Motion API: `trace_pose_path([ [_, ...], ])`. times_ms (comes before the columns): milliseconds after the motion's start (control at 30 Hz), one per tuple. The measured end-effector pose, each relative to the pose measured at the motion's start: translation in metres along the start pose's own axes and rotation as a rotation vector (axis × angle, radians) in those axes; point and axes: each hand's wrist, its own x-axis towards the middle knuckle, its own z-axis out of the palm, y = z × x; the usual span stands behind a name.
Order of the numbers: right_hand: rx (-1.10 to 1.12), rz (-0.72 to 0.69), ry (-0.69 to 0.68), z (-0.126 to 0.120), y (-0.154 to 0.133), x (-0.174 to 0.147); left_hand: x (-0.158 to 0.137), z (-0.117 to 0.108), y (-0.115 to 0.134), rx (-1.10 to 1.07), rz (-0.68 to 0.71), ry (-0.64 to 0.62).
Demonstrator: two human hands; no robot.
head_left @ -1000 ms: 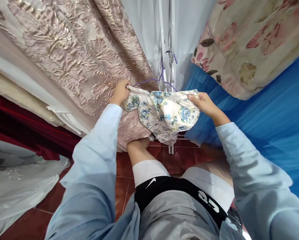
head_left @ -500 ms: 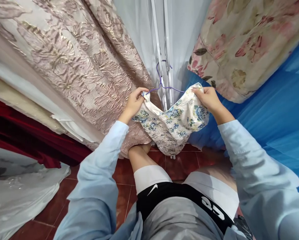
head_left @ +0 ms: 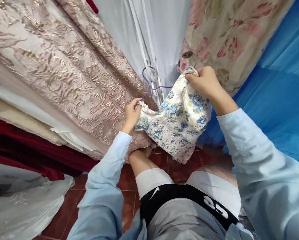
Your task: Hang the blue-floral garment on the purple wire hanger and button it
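Note:
A white garment with blue and green flowers hangs between my hands, its neckline forming a V. My left hand is closed on the shoulder at the left, fingers pinching the cloth beside the hanger's end. Higher up, my right hand grips the other shoulder between thumb and fingers. A thin purple hanger runs behind the neckline, with its hook upward near white metal bars. Cloth covers the hanger's right end.
Pink brocade fabric hangs on the left, with dark red cloth below it. Floral fabric and blue cloth hang on the right. White metal bars stand ahead. Plastic sheeting lies on the red tiled floor.
My right hand has risen with its shoulder of the garment, and my left hand has dropped slightly. The garment and hanger now tilt, and the hanger has shifted left in view.

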Motion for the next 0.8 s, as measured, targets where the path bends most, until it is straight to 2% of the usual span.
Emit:
trace_pose_path([
  [67, -0.019, 0.078, 0.009, -0.006, -0.004, -0.002, -0.001, 0.004, 0.004, 0.012, 0.022, 0.019],
  [133, 0.038, 0.082, -0.038, -0.004, -0.007, -0.009, -0.005, 0.005, 0.001, 0.049, 0.015, 0.03],
  [233, 0.144, -0.032, -0.165, 0.01, -0.01, -0.028, -0.012, 0.007, -0.016, 0.1, -0.044, 0.019],
  [300, 0.168, -0.107, -0.199, 0.019, -0.008, -0.035, -0.012, 0.01, -0.03, 0.107, -0.069, 0.005],
  [367, 0.177, -0.129, -0.143, 0.025, -0.003, -0.028, -0.006, 0.013, -0.039, 0.107, -0.075, 0.011],
  [467, 0.225, -0.099, 0.03, 0.026, 0.005, -0.001, 0.005, 0.015, -0.043, 0.12, -0.057, 0.061],
  [567, 0.304, -0.074, 0.107, 0.029, 0.0, 0.01, -0.001, 0.015, -0.047, 0.132, -0.062, 0.078],
  [600, 0.326, -0.068, 0.076, 0.032, -0.005, 0.003, -0.009, 0.015, -0.05, 0.128, -0.081, 0.069],
  [667, 0.36, -0.063, -0.087, 0.039, -0.021, -0.026, -0.033, 0.015, -0.057, 0.106, -0.145, 0.038],
  [767, 0.376, -0.077, -0.549, 0.049, -0.047, -0.093, -0.071, 0.019, -0.062, 0.06, -0.303, -0.048],
  [800, 0.384, -0.125, -0.68, 0.053, -0.054, -0.115, -0.081, 0.021, -0.061, 0.045, -0.35, -0.084],
])
